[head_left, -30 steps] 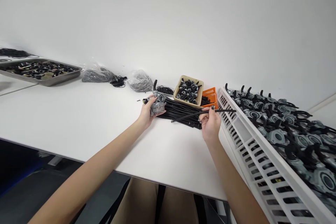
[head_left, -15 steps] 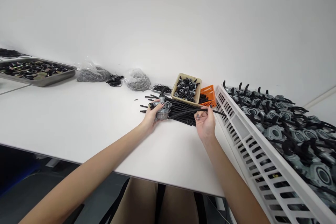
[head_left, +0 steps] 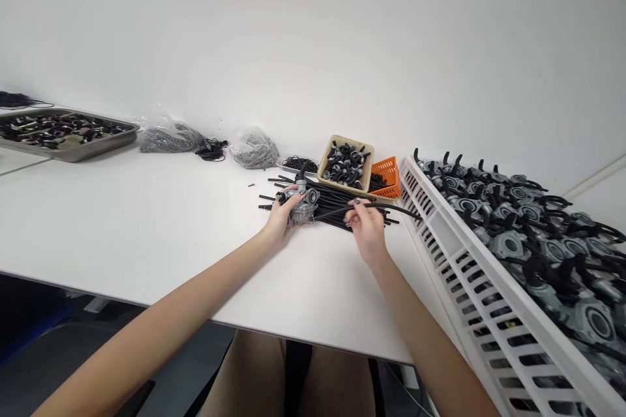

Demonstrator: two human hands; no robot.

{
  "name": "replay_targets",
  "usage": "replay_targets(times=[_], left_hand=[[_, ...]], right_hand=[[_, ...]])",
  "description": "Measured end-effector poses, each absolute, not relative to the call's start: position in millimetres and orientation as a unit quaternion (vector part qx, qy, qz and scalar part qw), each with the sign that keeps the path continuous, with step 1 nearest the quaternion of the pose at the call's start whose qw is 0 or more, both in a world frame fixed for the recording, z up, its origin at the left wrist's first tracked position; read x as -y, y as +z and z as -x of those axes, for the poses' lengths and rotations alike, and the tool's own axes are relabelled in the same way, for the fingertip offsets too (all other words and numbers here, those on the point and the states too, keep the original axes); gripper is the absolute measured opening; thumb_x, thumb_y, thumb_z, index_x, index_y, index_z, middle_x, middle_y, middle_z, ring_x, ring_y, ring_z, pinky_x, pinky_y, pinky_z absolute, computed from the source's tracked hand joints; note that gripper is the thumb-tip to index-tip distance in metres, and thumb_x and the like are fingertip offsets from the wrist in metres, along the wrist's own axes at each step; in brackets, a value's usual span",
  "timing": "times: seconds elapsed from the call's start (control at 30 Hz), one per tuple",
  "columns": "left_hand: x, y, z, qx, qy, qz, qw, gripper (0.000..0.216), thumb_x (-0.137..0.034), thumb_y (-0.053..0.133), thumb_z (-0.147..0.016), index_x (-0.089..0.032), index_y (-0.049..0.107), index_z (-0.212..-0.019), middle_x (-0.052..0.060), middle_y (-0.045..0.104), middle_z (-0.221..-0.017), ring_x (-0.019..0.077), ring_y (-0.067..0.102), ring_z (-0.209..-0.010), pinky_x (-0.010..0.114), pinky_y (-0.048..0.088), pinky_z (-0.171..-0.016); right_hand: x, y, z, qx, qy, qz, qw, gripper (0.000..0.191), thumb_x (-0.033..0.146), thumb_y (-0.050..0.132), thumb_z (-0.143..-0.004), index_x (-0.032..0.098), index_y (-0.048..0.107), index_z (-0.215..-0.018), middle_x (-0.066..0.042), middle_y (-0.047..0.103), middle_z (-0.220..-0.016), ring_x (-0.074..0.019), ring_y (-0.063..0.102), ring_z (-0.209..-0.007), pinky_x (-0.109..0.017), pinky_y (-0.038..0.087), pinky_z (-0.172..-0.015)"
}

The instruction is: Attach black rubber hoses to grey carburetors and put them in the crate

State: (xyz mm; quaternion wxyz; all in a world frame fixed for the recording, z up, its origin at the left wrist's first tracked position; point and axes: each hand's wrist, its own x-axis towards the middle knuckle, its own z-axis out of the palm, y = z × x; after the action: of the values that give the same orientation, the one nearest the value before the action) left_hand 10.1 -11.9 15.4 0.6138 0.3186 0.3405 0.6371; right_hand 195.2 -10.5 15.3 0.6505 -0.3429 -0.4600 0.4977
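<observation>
My left hand [head_left: 280, 217] is closed round a small grey metal carburetor [head_left: 303, 207] held just above the white table [head_left: 147, 221]. My right hand [head_left: 364, 229] pinches a thin black rubber hose [head_left: 386, 206] that runs from the carburetor out to the right. Both hands hover over a flat pile of black hoses [head_left: 337, 205] lying on the table.
A beige bin of black-and-metal parts [head_left: 346, 167] and an orange basket [head_left: 388, 176] stand behind the hoses. A white slotted crate [head_left: 469, 273] full of grey carburetors fills the right. Two plastic bags [head_left: 254, 148] and a steel tray [head_left: 63, 132] sit at the far left.
My right hand slid left along the hose toward the carburetor. The left hand with the carburetor dropped slightly nearer the hose pile and stayed there.
</observation>
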Motion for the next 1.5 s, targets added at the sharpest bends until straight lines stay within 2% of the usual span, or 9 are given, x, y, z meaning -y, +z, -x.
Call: replay_targets(times=[0.1, 0.2, 0.5, 0.73, 0.93, 1.07, 1.23, 1.4, 1.5], left_hand=[[14, 16, -12, -0.346, 0.638, -0.322, 0.608, 0.052, -0.037, 0.081, -0.061, -0.024, 0.056, -0.105, 0.002, 0.066, -0.089, 0.0185, 0.066, -0.068, 0.031, 0.058, -0.053], [15, 17, -12, -0.355, 0.639, -0.322, 0.602, 0.050, -0.038, 0.080, -0.062, -0.024, 0.056, -0.104, 0.000, 0.065, -0.085, 0.0155, 0.063, -0.064, 0.026, 0.054, -0.049], [14, 18, -12, -0.353, 0.652, -0.312, 0.595, 0.049, -0.037, 0.079, -0.062, -0.024, 0.056, -0.103, -0.001, 0.064, -0.086, 0.0145, 0.062, -0.064, 0.024, 0.051, -0.047], [16, 15, -12, -0.352, 0.676, -0.311, 0.568, 0.048, -0.037, 0.078, -0.065, -0.024, 0.053, -0.104, 0.000, 0.066, -0.087, 0.0162, 0.064, -0.067, 0.027, 0.054, -0.052], [15, 16, -11, -0.350, 0.675, -0.308, 0.572, 0.047, -0.040, 0.077, -0.067, -0.024, 0.054, -0.104, 0.001, 0.065, -0.085, 0.0150, 0.063, -0.065, 0.025, 0.052, -0.051], [19, 16, -16, -0.345, 0.666, -0.329, 0.574, 0.049, -0.040, 0.079, -0.064, -0.023, 0.055, -0.103, 0.000, 0.064, -0.086, 0.0155, 0.063, -0.068, 0.025, 0.053, -0.051], [25, 18, -20, -0.342, 0.681, -0.323, 0.562, 0.054, -0.040, 0.081, -0.063, -0.024, 0.053, -0.107, 0.000, 0.064, -0.090, 0.0159, 0.064, -0.069, 0.026, 0.054, -0.054], [22, 23, -14, -0.331, 0.698, -0.321, 0.548, 0.052, -0.040, 0.079, -0.065, -0.025, 0.049, -0.105, 0.000, 0.064, -0.089, 0.0160, 0.064, -0.064, 0.034, 0.057, -0.058], [21, 22, -13, -0.335, 0.689, -0.319, 0.558, 0.052, -0.040, 0.080, -0.065, -0.025, 0.049, -0.104, 0.000, 0.064, -0.089, 0.0163, 0.064, -0.065, 0.032, 0.057, -0.057]], right_hand=[[16, 8, -178, 0.538, 0.498, 0.376, 0.566, 0.032, 0.046, 0.077, -0.068, 0.018, 0.063, -0.076, 0.001, 0.064, -0.054, -0.0120, 0.055, -0.049, -0.026, 0.044, -0.051], [19, 3, -169, 0.569, 0.494, 0.386, 0.532, 0.035, 0.050, 0.075, -0.068, 0.019, 0.061, -0.074, 0.001, 0.064, -0.055, -0.0128, 0.057, -0.051, -0.027, 0.047, -0.053], [21, 1, -169, 0.574, 0.483, 0.372, 0.547, 0.038, 0.054, 0.075, -0.068, 0.019, 0.062, -0.074, 0.001, 0.066, -0.057, -0.0132, 0.061, -0.054, -0.028, 0.053, -0.055], [28, -3, -160, 0.564, 0.503, 0.336, 0.562, 0.036, 0.052, 0.076, -0.070, 0.020, 0.061, -0.077, -0.002, 0.072, -0.064, -0.0147, 0.067, -0.058, -0.030, 0.057, -0.061], [28, -2, -160, 0.590, 0.500, 0.314, 0.551, 0.035, 0.052, 0.075, -0.072, 0.020, 0.064, -0.079, -0.002, 0.072, -0.067, -0.0152, 0.068, -0.062, -0.032, 0.058, -0.065], [25, -2, -163, 0.585, 0.479, 0.328, 0.567, 0.036, 0.052, 0.076, -0.070, 0.020, 0.063, -0.079, 0.000, 0.069, -0.065, -0.0147, 0.067, -0.060, -0.030, 0.057, -0.062], [27, -3, -163, 0.579, 0.459, 0.332, 0.586, 0.032, 0.049, 0.076, -0.071, 0.020, 0.062, -0.078, 0.001, 0.067, -0.065, -0.0146, 0.066, -0.061, -0.031, 0.058, -0.063], [32, -4, -157, 0.593, 0.469, 0.320, 0.571, 0.030, 0.047, 0.074, -0.074, 0.021, 0.061, -0.076, 0.000, 0.068, -0.065, -0.0145, 0.066, -0.062, -0.031, 0.058, -0.063], [32, -4, -156, 0.588, 0.474, 0.317, 0.574, 0.031, 0.049, 0.075, -0.073, 0.021, 0.062, -0.077, 0.000, 0.068, -0.066, -0.0148, 0.066, -0.062, -0.032, 0.058, -0.063]])
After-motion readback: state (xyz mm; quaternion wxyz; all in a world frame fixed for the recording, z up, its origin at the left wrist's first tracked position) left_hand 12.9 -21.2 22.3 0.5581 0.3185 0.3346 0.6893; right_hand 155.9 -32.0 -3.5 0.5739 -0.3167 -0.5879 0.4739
